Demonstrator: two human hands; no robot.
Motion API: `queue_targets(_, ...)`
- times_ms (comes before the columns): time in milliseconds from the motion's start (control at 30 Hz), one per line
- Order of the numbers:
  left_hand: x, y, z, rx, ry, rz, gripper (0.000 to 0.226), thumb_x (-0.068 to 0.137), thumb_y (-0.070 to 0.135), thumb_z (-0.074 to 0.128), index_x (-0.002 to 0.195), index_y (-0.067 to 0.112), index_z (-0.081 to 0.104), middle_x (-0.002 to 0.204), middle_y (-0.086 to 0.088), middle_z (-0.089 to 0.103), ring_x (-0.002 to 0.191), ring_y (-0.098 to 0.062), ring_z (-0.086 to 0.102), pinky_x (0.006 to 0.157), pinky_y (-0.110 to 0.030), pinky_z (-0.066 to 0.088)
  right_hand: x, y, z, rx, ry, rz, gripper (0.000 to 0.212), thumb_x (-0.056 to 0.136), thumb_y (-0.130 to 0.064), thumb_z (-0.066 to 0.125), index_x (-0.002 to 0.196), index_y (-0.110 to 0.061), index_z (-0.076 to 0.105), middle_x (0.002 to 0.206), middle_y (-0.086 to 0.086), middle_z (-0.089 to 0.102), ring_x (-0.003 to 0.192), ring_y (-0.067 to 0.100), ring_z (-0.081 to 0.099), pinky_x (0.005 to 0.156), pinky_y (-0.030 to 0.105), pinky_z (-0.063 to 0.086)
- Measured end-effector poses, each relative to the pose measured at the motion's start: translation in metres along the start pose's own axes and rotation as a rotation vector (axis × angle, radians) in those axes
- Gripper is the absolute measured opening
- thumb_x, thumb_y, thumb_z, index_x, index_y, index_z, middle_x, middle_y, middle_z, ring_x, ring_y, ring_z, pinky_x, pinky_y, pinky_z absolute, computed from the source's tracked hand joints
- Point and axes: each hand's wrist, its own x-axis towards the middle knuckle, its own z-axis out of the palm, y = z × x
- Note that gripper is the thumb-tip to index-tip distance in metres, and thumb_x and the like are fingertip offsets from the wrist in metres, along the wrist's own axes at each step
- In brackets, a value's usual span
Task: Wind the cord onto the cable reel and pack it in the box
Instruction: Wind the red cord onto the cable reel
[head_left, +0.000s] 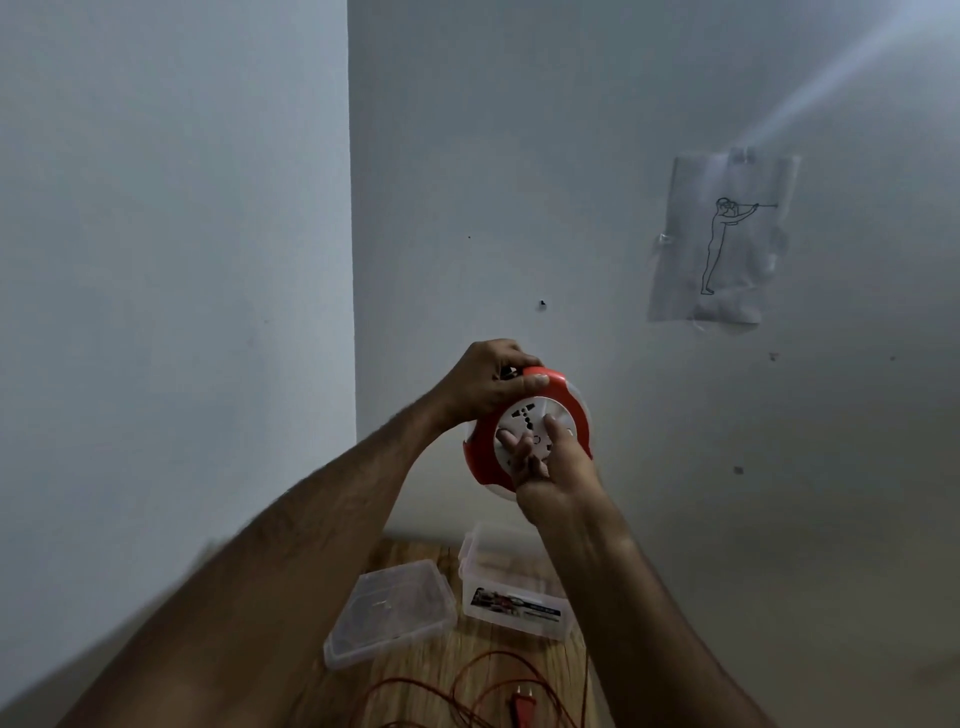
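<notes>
The left hand (488, 382) clasps the top rim of the red and white cable reel (527, 431), held up in front of the wall. The right hand (545, 467) presses fingers against its white socket face. Below on the wooden table (415, 670) lie a clear lid (389, 610), the open plastic box (511, 587), and loose orange cord (483, 691) with its plug (679, 704).

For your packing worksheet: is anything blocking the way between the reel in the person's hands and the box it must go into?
Nothing visible blocks it. The box stands open on the table, its lid lying beside it to the left. The cable reel is held above, but loose cord still lies unwound.
</notes>
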Motion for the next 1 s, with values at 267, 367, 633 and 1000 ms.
queue_targets(267, -0.001, -0.002, -0.006, -0.007, -0.002, -0.017, 0.034, 0.091, 0.04, 0.066, 0.11, 0.012, 0.072, 0.089, -0.002, 0.064, 0.078, -0.01, 0.065, 0.069, -0.026, 0.058, 0.017, -0.003, -0.048, -1.515, -0.118, -1.472, 0.034, 0.09, -0.013, 0.071, 0.12, -0.018, 0.058, 0.119, 0.009, 0.068, 0.074, 0.018, 0.072, 0.059, 0.029, 0.062)
queue_targets(367, -0.002, -0.002, -0.006, -0.006, -0.006, -0.017, 0.035, 0.091, 0.04, 0.066, 0.111, 0.012, 0.071, 0.091, -0.003, 0.065, 0.08, -0.011, 0.065, 0.071, -0.03, 0.059, 0.028, -0.01, -0.063, -2.151, -0.176, -1.718, 0.062, 0.084, -0.007, 0.073, 0.14, -0.022, 0.05, 0.138, 0.021, 0.05, 0.068, 0.02, 0.067, 0.051, 0.02, 0.053)
queue_targets(633, -0.001, 0.001, -0.005, -0.02, -0.021, -0.024, 0.04, 0.089, 0.041, 0.068, 0.114, 0.01, 0.071, 0.093, -0.001, 0.065, 0.083, -0.01, 0.064, 0.072, -0.023, 0.055, 0.035, -0.032, -0.056, -2.436, -0.148, -1.916, 0.063, 0.085, -0.016, 0.073, 0.144, -0.02, 0.051, 0.131, 0.036, 0.054, 0.073, 0.036, 0.072, 0.054, 0.038, 0.062)
queue_targets(1000, -0.001, 0.005, -0.004, -0.008, 0.054, -0.024, 0.034, 0.09, 0.038, 0.067, 0.111, 0.012, 0.072, 0.091, 0.0, 0.065, 0.081, -0.007, 0.062, 0.072, -0.021, 0.052, 0.037, -0.019, -0.031, -1.684, -0.069, -1.655, 0.057, 0.076, -0.04, 0.084, 0.121, -0.01, 0.065, 0.107, 0.009, 0.075, 0.082, 0.021, 0.074, 0.072, 0.025, 0.06)
